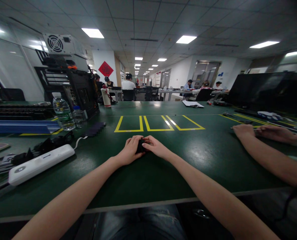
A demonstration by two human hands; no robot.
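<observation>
A small black object [139, 146] rests on the green table [148, 186], just in front of the yellow tape outlines [158, 130]. Around its left side and top curl the fingers of my left hand [131, 150]. From the right, my right hand [155, 146] holds the same object, thumb and fingers closed on it. Both hands nearly touch each other, and they cover most of the object, so its shape is unclear.
On the left lie a white power strip [42, 164], black cables, a water bottle [63, 111] and a computer case [82, 93]. A clipboard [193, 104] lies farther back. At the right, another person's hands [246, 131] work near a dark monitor [258, 91].
</observation>
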